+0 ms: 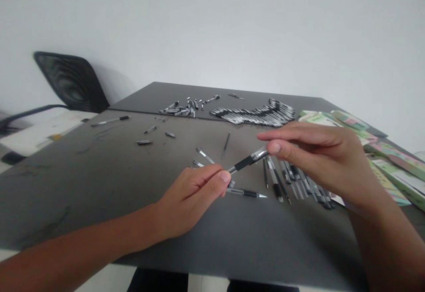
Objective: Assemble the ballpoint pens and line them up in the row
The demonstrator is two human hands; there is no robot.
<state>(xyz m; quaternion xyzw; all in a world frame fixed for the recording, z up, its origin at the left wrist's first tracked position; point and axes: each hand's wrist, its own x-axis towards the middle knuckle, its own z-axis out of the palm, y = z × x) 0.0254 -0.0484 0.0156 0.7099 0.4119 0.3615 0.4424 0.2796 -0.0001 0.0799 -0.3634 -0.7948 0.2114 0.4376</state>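
A pen (245, 163) with a black grip and a clear barrel is held above the table between both hands. My left hand (199, 194) pinches its lower left end between thumb and fingers. At the upper right end, the thumb and fingertips of my right hand (318, 154) close on the capped or clear tip part; which one I cannot tell. Just under my left hand lie several pens, one with a black grip and a pointed tip (252, 193). Below my right hand spreads a loose heap of pens and pen parts (294, 179).
Toward the back of the dark table (139, 203) lies a long row of pens (255, 114). Left of it is a pile of caps and pen pieces (182, 108). A thin refill (226, 145) and scattered caps (144, 142) lie mid-table. Green boxes (398, 172) line the right; a chair (71, 79) stands left.
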